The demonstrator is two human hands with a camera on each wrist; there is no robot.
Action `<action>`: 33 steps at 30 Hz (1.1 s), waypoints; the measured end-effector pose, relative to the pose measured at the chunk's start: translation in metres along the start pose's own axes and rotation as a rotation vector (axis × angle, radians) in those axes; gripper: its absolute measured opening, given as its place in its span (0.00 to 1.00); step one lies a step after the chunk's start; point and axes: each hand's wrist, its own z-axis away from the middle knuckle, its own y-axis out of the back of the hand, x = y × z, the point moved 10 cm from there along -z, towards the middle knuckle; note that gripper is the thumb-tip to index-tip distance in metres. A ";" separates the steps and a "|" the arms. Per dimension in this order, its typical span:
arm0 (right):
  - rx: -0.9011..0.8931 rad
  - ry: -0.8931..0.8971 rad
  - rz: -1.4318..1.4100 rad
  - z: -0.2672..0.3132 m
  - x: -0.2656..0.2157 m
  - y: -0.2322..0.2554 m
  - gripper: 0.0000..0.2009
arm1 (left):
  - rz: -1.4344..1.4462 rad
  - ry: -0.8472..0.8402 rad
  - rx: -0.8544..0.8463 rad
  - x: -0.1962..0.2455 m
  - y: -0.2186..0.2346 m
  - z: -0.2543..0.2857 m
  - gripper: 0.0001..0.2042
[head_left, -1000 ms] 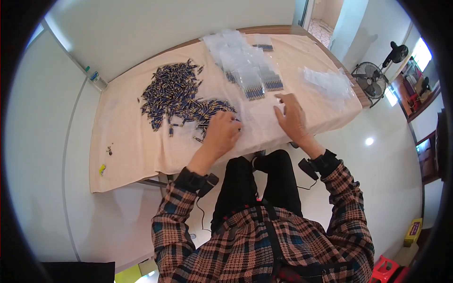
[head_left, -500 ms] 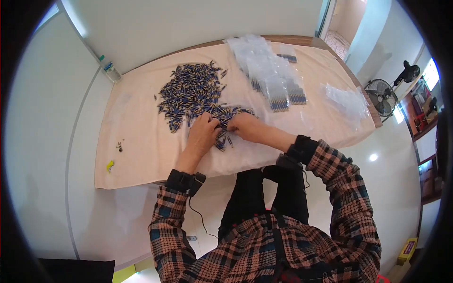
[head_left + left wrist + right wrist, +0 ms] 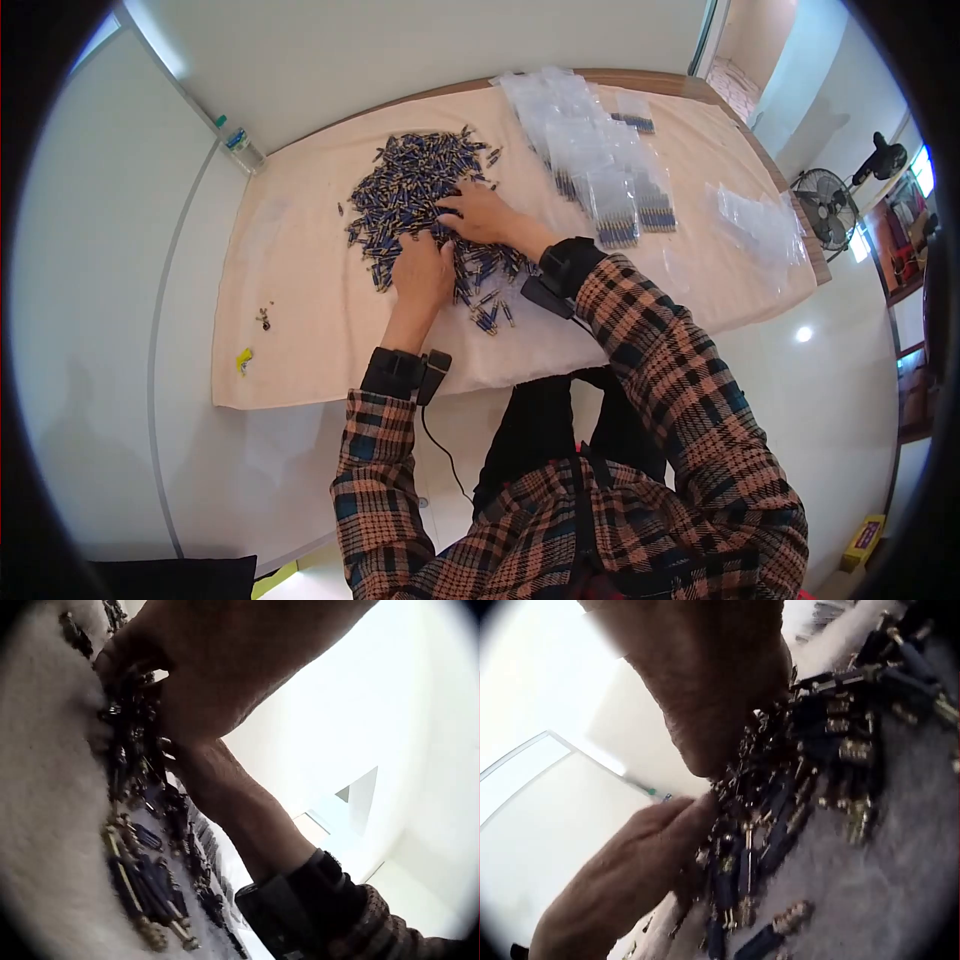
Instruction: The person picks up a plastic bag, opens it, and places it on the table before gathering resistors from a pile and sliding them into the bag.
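Note:
A large pile of small dark-blue and gold pieces (image 3: 400, 190) lies on the cloth-covered table. My left hand (image 3: 422, 275) rests at the pile's near edge, its fingertips among the pieces. Just beyond it to the right, my right hand (image 3: 480, 215) reaches over the pile with its fingers spread and bent down into it. In the right wrist view, many pieces (image 3: 847, 750) lie heaped by the right hand (image 3: 712, 675), and the left hand (image 3: 622, 877) touches the heap. Whether either hand grips any pieces is hidden.
Filled clear bags (image 3: 610, 190) overlap right of the pile. More clear bags (image 3: 760, 230) lie near the table's right edge. A bottle (image 3: 240, 145) stands at the back left corner; a small yellow thing (image 3: 244, 361) lies at the front left. Several loose pieces (image 3: 487, 318) lie near the front.
The right hand has come left from beside the filled bags onto the pile, then farther back over it. The left hand has moved left to the pile's near edge. The head view has shifted.

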 end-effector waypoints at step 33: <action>0.047 0.109 -0.220 0.130 -0.009 0.097 0.13 | 0.296 -0.607 -0.112 0.085 -0.006 0.038 0.12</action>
